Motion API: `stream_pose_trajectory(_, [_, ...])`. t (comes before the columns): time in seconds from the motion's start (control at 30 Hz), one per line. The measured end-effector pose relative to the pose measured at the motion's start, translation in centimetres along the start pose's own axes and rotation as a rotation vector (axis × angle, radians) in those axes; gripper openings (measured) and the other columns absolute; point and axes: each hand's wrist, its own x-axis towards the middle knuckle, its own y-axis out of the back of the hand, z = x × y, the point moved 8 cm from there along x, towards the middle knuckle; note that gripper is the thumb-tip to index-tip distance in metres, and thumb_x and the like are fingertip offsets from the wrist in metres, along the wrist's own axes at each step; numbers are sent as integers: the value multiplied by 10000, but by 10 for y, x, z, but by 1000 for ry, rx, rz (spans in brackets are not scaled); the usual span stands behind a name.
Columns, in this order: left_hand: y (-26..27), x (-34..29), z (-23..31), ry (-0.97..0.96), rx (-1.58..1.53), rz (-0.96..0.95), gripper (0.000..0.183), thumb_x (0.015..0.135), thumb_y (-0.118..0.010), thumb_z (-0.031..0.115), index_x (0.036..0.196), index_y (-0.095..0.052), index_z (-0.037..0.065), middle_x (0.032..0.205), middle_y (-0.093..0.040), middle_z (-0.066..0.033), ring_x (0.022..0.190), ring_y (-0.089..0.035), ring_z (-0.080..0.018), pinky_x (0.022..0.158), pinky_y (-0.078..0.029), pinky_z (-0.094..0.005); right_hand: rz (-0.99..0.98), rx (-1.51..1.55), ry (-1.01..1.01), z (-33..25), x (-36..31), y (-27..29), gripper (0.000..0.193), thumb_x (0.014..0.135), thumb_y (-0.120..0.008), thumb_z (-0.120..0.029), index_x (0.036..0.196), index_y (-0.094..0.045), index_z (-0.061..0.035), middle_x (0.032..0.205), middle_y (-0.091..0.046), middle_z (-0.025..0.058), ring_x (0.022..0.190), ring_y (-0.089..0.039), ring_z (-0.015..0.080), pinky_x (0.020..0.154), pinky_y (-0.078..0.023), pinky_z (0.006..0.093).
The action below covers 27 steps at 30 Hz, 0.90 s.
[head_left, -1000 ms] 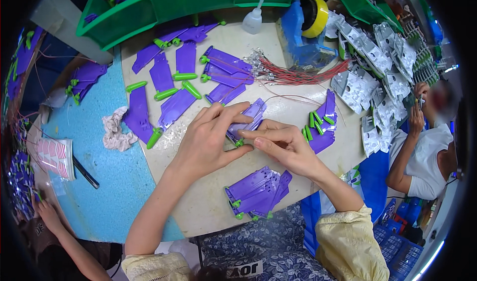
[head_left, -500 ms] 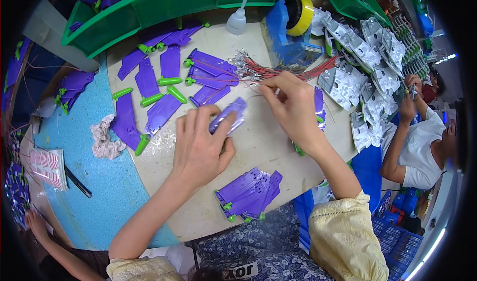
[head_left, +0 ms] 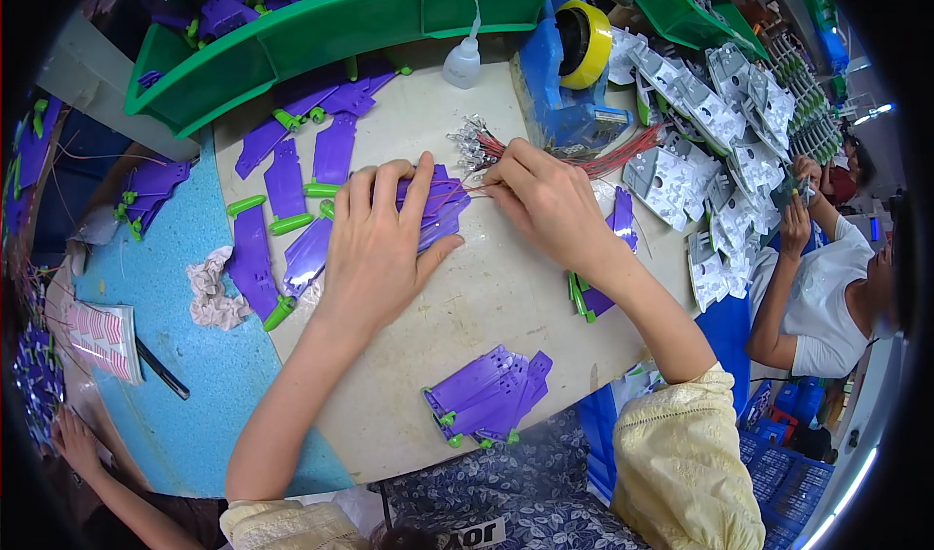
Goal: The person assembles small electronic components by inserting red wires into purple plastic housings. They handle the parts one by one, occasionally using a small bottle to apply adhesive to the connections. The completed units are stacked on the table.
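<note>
My left hand (head_left: 375,248) lies over several purple plastic parts (head_left: 446,221), its fingers stretched out and thumb apart. It covers much of them, so I cannot tell which part it touches. Just to the right, my right hand (head_left: 550,200) pinches a thin red wire that runs across the purple parts; its fingertips partly hide the wire. Behind that hand lies a bundle of red wires (head_left: 623,149) with small clear tips (head_left: 474,144). More purple parts with green ends (head_left: 284,178) are spread to the left of my hands.
A green bin (head_left: 321,39) spans the back, near a dropper bottle (head_left: 462,64) and a blue tape dispenser (head_left: 545,93). Grey-white plastic parts (head_left: 671,180) are heaped at right. Stacked purple parts (head_left: 486,394) lie near the front edge. Crumpled paper (head_left: 214,292) sits left. Other people work at both sides.
My left hand has moved up and left, setting the purple part it held down among the others, and its fingers have straightened. My right hand has shifted slightly left and down.
</note>
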Motion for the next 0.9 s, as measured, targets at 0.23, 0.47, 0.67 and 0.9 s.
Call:
stream_pose_trajectory(0.23, [1, -5, 2, 13, 66, 65, 755, 837, -741, 308, 1446, -438, -19, 1346, -462, -152, 1241, -417, -364, 1064, -348, -465, 172, 117, 135, -15, 0, 58, 173, 741, -723, 3, 853, -597, -35, 901, -608, 97, 827, -621, 294, 736, -510, 373])
stream_pose_trajectory(0.47, [41, -59, 25, -237, -169, 415, 571, 815, -748, 394, 1270, -645, 64, 1252, -579, -116, 1109, -528, -294, 942, -418, -442, 660, 169, 84, -88, -83, 206, 208, 834, -652, 43, 1041, -625, 42, 932, -680, 200, 794, -680, 293, 757, -562, 379])
stream_pose_trajectory(0.67, [16, -111, 44, -217, -201, 74, 338, 772, -779, 259, 1071, -756, 105, 1148, -652, -86, 969, -593, -257, 820, -461, -377, 71, 384, -163, -63, -43, 58, 101, 779, -738, 49, 859, -694, 7, 794, -603, 130, 703, -674, 255, 591, -521, 350])
stream_pose_trajectory(0.9, [8, -60, 26, -56, -411, 247, 523, 754, -786, 47, 1229, -576, -17, 1044, -601, -159, 840, -622, -275, 725, -536, -370, -163, 479, -89, -56, -29, -11, 53, 791, -718, 23, 843, -709, 19, 749, -591, 101, 611, -558, 171, 558, -446, 320])
